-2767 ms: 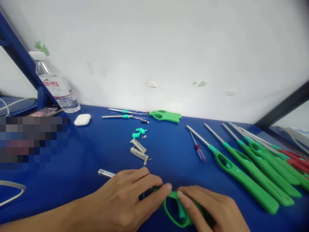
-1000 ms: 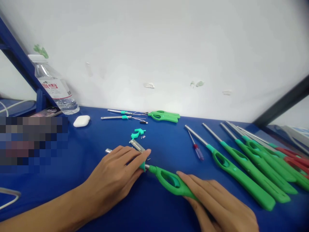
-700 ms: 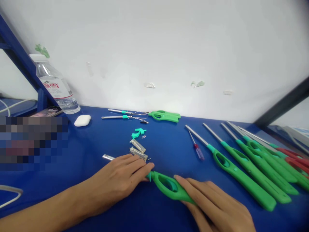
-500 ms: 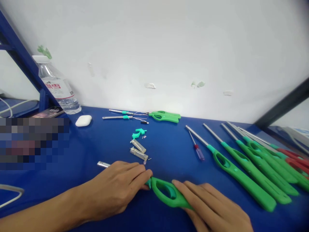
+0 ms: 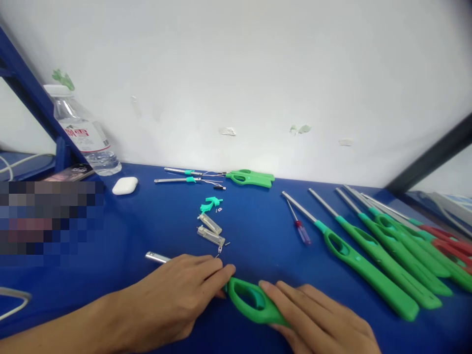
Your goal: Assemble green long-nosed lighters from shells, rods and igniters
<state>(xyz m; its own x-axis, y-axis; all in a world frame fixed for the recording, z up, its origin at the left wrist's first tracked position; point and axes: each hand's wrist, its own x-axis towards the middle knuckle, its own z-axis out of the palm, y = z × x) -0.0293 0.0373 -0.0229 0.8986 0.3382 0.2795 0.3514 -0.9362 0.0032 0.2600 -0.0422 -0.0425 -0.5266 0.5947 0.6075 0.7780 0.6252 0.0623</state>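
A green long-necked lighter (image 5: pixel 254 314) lies across the front of the table between my two hands. My left hand (image 5: pixel 180 297) is closed round its neck, and the metal tube's tip pokes out to the left. My right hand (image 5: pixel 317 314) grips the green handle behind the trigger loop; the handle's rear end is hidden beneath the palm. Just beyond my left hand sit two clear fuel tanks (image 5: pixel 211 235), a teal trigger piece (image 5: pixel 211 203) and tiny metal bits. Farther back are two loose metal tubes (image 5: pixel 177 180) with wires, beside green handle shells (image 5: pixel 250 178).
Several green lighters (image 5: pixel 368 270) lie slanted on the right, with red ones (image 5: pixel 446 236) at the edge. A small screwdriver (image 5: pixel 302 232) rests left of them. A water bottle (image 5: pixel 86 132) and white earbud case (image 5: pixel 125 186) stand at back left, before the white wall (image 5: pixel 236 73).
My hands and the lighter between them have shifted slightly down in the picture, with the handle tilted a little more. Both hands keep their grip; the whole view has slid slightly.
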